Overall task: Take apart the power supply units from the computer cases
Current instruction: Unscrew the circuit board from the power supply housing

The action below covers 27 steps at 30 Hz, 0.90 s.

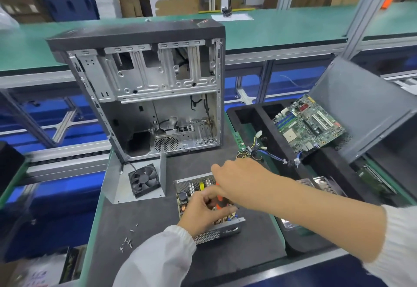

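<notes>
Opened power supply [208, 210], placed on the bench [144, 230] before the emptied computer case [144, 97], is steadied by the left hand [200, 212], fingers curled on it, while an orange-handled screwdriver [222, 204] is gripped by the right hand [237, 178]; remaining board screws are judged next.

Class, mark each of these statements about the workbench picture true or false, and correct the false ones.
1. The power supply has its cover off. True.
2. The computer case lies flat on its side. False: it stands upright, its open side facing the camera.
3. Loose screws lie left of the power supply. True.
4. The fan is mounted inside the case. False: it lies on the mat in front of the case.
5. The motherboard is right of the case. True.
</notes>
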### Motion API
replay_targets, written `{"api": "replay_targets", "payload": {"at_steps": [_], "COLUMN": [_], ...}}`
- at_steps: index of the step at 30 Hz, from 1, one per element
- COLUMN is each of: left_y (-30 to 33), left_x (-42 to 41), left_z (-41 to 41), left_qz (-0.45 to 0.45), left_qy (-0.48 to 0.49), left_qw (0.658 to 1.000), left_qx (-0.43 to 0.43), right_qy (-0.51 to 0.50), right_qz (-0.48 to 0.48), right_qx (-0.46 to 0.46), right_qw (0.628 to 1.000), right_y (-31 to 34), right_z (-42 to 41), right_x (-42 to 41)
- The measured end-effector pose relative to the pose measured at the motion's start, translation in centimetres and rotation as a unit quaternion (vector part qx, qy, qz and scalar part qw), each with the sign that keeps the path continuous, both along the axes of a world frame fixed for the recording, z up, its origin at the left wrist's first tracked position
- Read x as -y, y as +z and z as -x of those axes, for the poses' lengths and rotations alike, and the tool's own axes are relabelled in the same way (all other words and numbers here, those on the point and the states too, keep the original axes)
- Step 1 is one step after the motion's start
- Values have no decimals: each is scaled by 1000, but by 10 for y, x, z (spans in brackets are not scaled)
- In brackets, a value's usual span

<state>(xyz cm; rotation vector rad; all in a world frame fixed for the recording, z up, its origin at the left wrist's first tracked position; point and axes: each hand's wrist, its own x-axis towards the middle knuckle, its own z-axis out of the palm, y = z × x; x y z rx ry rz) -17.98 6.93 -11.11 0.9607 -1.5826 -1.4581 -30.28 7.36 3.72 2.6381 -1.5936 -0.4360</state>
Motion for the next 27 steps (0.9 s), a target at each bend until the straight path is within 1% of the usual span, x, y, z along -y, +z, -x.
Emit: {"api": "replay_targets", "payload": {"at_steps": [1,3,6,9,11,12,13,15,17,18,20,22,24,27], "left_y": [0,0,-2,-2,-3,-2,-2,2,1,1,-1,-6,-5,-7], "left_x": [0,1,2,1,1,1,2,2,3,3,3,5,4,5], "left_z": [0,-1,0,0,-1,-2,-2,-2,-1,-1,-1,-2,-3,-3], "left_qz": [2,3,-4,-7,-12,-12,-14,-11,-12,-13,-5,-9,-5,-3], "left_qy": [-1,-1,-12,-29,-26,-16,-7,-13,-29,-35,-34,-12,-9,-24], "left_qw": [1000,1000,1000,1000,1000,1000,1000,1000,999,999,999,1000,1000,1000], "left_qx": [-6,-5,12,-9,-1,6,9,13,-5,-10,-7,-5,8,7], "right_qy": [14,26,52,111,105,83,55,14,18,29,39,39,55,63], "right_qz": [7,-2,-44,-69,-95,-106,-103,-43,13,11,-28,-92,-140,-167], "right_qx": [-21,-29,6,36,38,45,49,14,-50,-73,-85,-76,-47,-10], "right_qw": [1000,999,998,991,989,990,992,999,999,997,995,992,988,984], "right_y": [-2,-5,-5,-4,0,4,7,11,11,10,9,12,17,19], "right_z": [-2,2,11,15,15,14,11,5,-2,-5,-5,-1,2,2], "right_x": [-1,-2,-4,-4,-3,-2,-2,-2,-1,-1,0,0,-1,0]}}
